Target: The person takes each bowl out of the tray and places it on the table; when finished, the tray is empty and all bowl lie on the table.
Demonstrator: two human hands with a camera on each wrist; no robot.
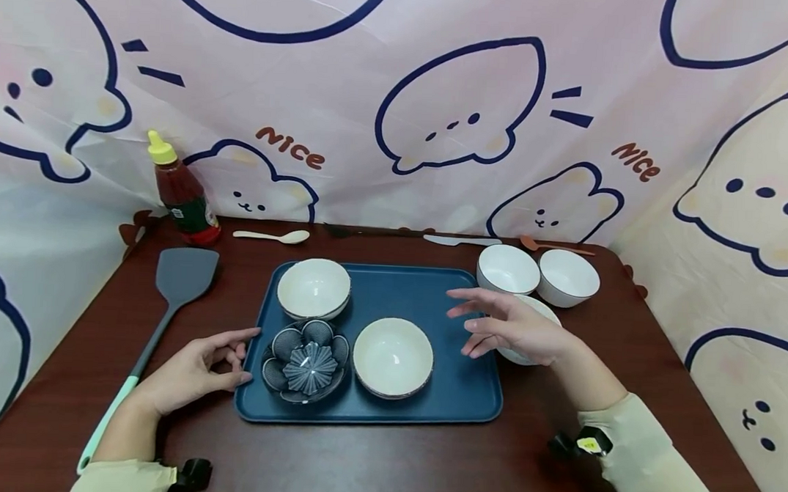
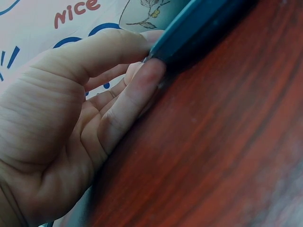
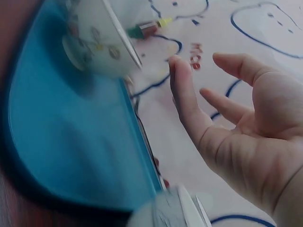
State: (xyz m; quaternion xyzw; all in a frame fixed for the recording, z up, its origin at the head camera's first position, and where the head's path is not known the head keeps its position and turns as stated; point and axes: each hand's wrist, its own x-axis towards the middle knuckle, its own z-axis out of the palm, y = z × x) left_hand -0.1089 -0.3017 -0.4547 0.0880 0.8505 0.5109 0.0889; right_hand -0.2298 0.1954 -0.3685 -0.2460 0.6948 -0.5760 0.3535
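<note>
A blue tray (image 1: 453, 395) lies on the table with two white bowls on it, one at the back left (image 1: 314, 288) and one near the middle (image 1: 393, 357). In its front left corner stands a dark blue flower-shaped bowl (image 1: 311, 367). My left hand (image 1: 193, 369) pinches the tray's left rim between thumb and finger; in the left wrist view the rim (image 2: 177, 33) meets the fingertips. Over the tray's right side hovers my right hand (image 1: 512, 328), fingers spread and holding nothing. It partly hides a white bowl (image 1: 542, 308) beside the tray.
Two more white bowls (image 1: 508, 268) (image 1: 569, 276) stand at the back right. A grey spatula (image 1: 184, 277) and a red sauce bottle (image 1: 186, 196) are at the left. Along the back lie a cream spoon (image 1: 294, 236), a white knife (image 1: 460, 241) and a brown wooden spoon (image 1: 530, 243).
</note>
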